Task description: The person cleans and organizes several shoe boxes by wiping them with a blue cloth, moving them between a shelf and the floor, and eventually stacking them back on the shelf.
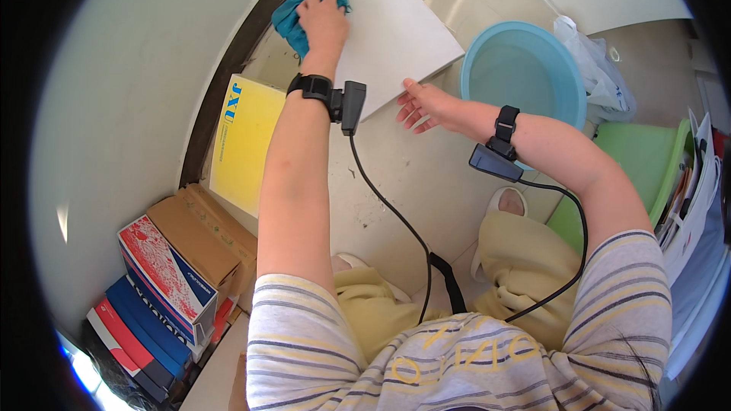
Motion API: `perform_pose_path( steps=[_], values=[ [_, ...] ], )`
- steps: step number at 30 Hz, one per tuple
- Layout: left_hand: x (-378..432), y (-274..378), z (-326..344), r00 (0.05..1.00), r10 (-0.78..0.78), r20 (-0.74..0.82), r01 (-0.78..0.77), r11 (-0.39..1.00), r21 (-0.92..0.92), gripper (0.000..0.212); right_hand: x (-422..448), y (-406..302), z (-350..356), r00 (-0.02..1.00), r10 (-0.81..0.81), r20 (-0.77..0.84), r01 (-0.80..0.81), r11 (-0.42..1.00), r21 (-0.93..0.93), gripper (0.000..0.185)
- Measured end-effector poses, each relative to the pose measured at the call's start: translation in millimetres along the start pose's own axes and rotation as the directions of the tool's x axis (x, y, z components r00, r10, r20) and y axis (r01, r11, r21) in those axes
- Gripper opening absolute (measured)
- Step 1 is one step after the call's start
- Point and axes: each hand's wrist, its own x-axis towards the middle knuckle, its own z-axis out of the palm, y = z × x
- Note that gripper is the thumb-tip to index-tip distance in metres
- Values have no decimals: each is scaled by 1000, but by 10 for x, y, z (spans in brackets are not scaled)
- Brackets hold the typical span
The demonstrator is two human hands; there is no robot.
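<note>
My left hand (325, 20) lies spread over a crumpled teal cloth (290, 20), at the left edge of a white flat-topped box or panel (394, 28) on the floor. Some of the fingers rest on the cloth; whether they grip it is hard to see. My right hand (421, 107) is at the near right edge of the white piece, thumb at its edge and fingers apart below. To the right of it stands a light blue plastic basin (514, 68) with water in it, partly behind my right forearm.
A yellow box (243, 142) stands by the wall at left. Nearer are a brown cardboard box (197, 228) and stacked shoe boxes (148, 319). At right are a white plastic bag (594, 68) and a green bin (639, 154) beside papers. Cables run from both wrist devices.
</note>
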Motion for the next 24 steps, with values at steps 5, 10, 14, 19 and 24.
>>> perform_pose_path(
  steps=[5, 10, 14, 19, 24],
  values=[
    [-322, 747, 33, 967, 241, 89, -210, 941, -264, 50, 141, 84, 38, 1000, 9, 16, -9, 1000, -4, 55],
    [-728, 1070, -120, 906, 392, 162, -319, 882, -347, 46, 100, 86, -171, 999, 32, 1, -32, 994, -106, 44],
    [-1150, 788, -696, 876, 382, 294, -261, 888, -378, 48, 20, 7, -90, 999, 45, -6, -45, 989, -138, 43],
    [-1902, 192, -1320, 940, 158, 302, -31, 922, -387, 47, 103, -26, 90, 987, 140, 83, -121, 971, -206, 43],
    [-2180, -202, -1175, 877, -398, 268, 475, 637, -607, 41, -259, -776, -257, 975, -220, -33, 186, 888, -420, 36]
  ],
)
